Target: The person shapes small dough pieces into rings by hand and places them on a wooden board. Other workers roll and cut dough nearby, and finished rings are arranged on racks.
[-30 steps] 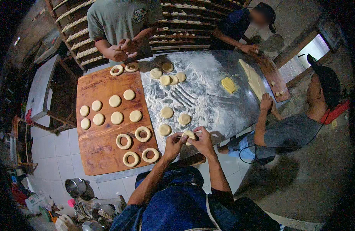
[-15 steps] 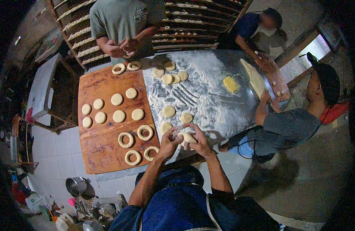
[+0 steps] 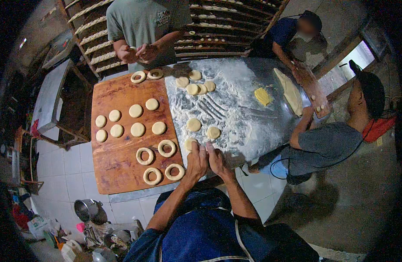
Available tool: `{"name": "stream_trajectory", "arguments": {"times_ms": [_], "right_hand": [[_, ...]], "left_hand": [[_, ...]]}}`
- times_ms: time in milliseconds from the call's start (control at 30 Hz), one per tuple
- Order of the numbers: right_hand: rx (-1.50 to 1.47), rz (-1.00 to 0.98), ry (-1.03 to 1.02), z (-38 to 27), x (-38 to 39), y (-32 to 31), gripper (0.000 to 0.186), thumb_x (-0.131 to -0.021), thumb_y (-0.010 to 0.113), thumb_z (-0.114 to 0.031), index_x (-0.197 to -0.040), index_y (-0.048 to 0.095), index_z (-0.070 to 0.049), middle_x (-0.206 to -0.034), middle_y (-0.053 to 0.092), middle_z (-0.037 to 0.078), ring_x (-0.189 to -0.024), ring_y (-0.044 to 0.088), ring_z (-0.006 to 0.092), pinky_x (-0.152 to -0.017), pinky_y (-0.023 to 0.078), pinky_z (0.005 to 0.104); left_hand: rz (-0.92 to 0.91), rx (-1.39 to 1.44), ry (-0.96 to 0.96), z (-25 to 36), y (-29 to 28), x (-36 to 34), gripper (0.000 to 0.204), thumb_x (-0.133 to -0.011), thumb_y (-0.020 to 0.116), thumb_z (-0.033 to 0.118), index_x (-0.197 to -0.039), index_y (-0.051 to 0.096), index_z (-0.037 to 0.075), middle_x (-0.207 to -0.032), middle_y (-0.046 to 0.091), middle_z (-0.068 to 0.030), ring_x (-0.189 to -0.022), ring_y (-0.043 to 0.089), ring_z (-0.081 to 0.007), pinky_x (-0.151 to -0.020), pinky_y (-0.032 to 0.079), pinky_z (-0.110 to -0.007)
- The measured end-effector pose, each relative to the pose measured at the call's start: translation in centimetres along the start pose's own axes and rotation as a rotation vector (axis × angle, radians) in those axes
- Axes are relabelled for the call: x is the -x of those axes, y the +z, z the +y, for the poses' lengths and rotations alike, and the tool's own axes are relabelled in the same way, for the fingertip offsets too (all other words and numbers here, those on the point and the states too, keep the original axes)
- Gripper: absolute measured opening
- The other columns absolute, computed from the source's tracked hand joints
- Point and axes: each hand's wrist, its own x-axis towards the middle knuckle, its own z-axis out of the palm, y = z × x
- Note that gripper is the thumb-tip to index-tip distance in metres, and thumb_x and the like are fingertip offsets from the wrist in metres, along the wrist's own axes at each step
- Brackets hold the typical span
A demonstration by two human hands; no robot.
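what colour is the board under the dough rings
The board is orange-brown with darker stains, best seen in the head view.

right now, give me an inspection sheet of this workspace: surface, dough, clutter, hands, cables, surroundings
surface: grey table, dusted with flour; wooden board covers its left part
dough: discs on board and table; six rings on the board
clutter: metal pot and jumbled items on the floor, lower left
hands: left hand and right hand close together at the table's near edge; left fingertips at a disc, contact unclear; anything beneath them is hidden
cables: one thin dark cable, looping beside the co-worker on the right
surroundings: two more people across the table; rack of shaped dough behind
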Motion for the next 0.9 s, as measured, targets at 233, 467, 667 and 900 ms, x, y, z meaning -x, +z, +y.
{"name": "stream_trajectory", "arguments": {"times_ms": [233, 467, 667, 900], "right_hand": [[-0.232, -0.072, 0.302, -1.3, 0.6, 0.4, 0.069, -0.094, 0.023, -0.051, -0.099, 0.062, 0.006, -0.090, 0.067, 0.020, -0.091, 0.061, 0.0358, -0.081, 0.045, 0.0438], [0.050, -0.099, 0.069, -0.3, 1.0, 1.0, 0.056, -0.093, 0.035, -0.045, -0.097, 0.063, 0.003, -0.084, 0.066, 0.020, -0.080, 0.063, 0.0339, -0.072, 0.046, 0.0427], [-0.205, -0.087, 0.016, -0.7, 2.3, 1.6, 0.050, -0.093, 0.041, -0.040, -0.090, 0.061, 0.006, -0.072, 0.063, 0.014, -0.069, 0.061, 0.0256, -0.065, 0.046, 0.0396], [-0.015, -0.142, 0.119, -2.8, 3.1, 1.9, 0.059, -0.095, 0.034, -0.044, -0.078, 0.060, 0.006, -0.071, 0.063, 0.020, -0.063, 0.059, 0.0280, -0.060, 0.044, 0.0386]], "left_hand": [[-0.040, 0.619, -0.540, 2.2, -0.8, -1.3, 0.038, -0.097, 0.030, 0.032, -0.074, 0.044, 0.005, -0.060, 0.047, -0.0066, -0.054, 0.049, -0.0185, -0.053, 0.041, -0.036], [0.225, 1.290, -0.699, 0.5, 0.1, -0.1, 0.040, -0.097, 0.030, 0.034, -0.070, 0.043, 0.007, -0.059, 0.038, 0.0003, -0.053, 0.036, -0.0140, -0.051, 0.030, -0.030], [-0.020, 1.223, -0.444, -1.3, -1.0, 0.8, 0.041, -0.096, 0.033, 0.040, -0.086, 0.051, 0.005, -0.073, 0.051, -0.0028, -0.066, 0.051, -0.0160, -0.059, 0.042, -0.033], [-0.059, 0.661, -0.540, 0.0, -2.9, 1.1, 0.038, -0.096, 0.035, 0.038, -0.078, 0.045, 0.006, -0.074, 0.051, -0.0034, -0.061, 0.045, -0.0157, -0.057, 0.037, -0.031]]}}
